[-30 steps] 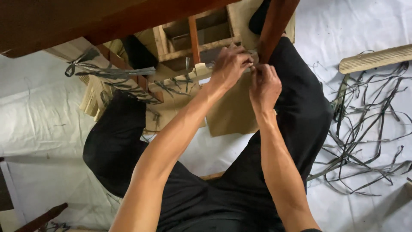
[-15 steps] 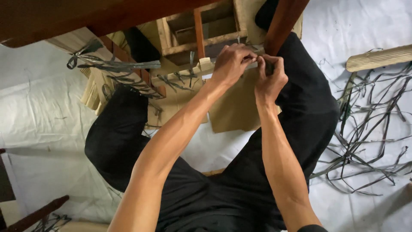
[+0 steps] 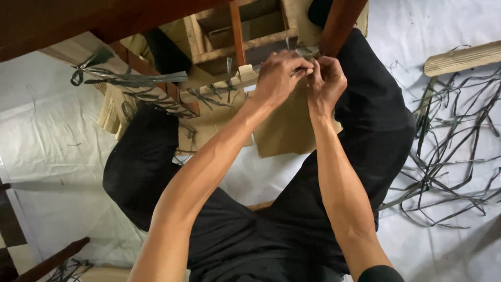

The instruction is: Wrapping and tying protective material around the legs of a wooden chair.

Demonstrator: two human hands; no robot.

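Note:
Both my hands meet at a pale wooden rail beside a reddish-brown chair leg. My left hand is closed, pinching a thin grey-green strip against the rail's end. Right beside it, touching it, my right hand has its fingers curled on the same strip. The strip is mostly hidden under my fingers. Several tied grey strips hang along the rail to the left.
A dark wooden frame crosses the top left, with a bundle of strips knotted to it. Loose strips lie tangled on the white sheet at right, below a pale ribbed stick. Brown cardboard lies between my black-trousered legs.
My hands have drawn closer together, right up against the chair leg, and the right hand has moved up from below the rail to meet the left.

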